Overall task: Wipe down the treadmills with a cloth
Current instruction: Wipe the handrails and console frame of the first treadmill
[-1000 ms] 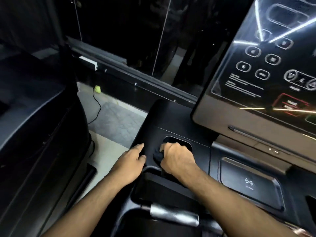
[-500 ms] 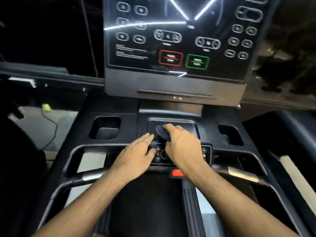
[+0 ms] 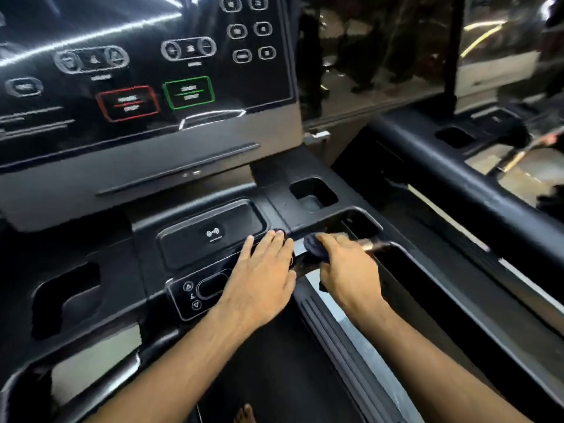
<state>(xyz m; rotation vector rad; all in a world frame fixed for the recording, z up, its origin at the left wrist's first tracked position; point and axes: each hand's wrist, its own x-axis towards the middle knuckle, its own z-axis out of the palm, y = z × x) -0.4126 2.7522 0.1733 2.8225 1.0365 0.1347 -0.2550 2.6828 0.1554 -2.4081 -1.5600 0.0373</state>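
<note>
I stand at a black treadmill console [image 3: 146, 209] with a glossy display panel [image 3: 146, 71] showing a red stop box and a green start box. My right hand [image 3: 345, 270] is closed around a dark cloth [image 3: 314, 247], pressing it on the silver handlebar [image 3: 305, 257] right of the centre. Flat on the small control pad [image 3: 198, 293] lies my left hand [image 3: 262, 276], fingers spread, holding nothing. The two hands nearly touch. Most of the cloth is hidden under my fingers.
A wireless charging tray [image 3: 210, 236] sits above my left hand. Cup recesses lie at the left [image 3: 65, 297] and right [image 3: 312, 192]. The right side rail [image 3: 457, 184] runs diagonally; a neighbouring treadmill [image 3: 457, 135] stands beyond it. The belt [image 3: 274, 377] is below my arms.
My view has swung to the right. The right hand with the cloth has gone from the centre tray to the right handlebar, and the left hand followed rightward across the control pad.
</note>
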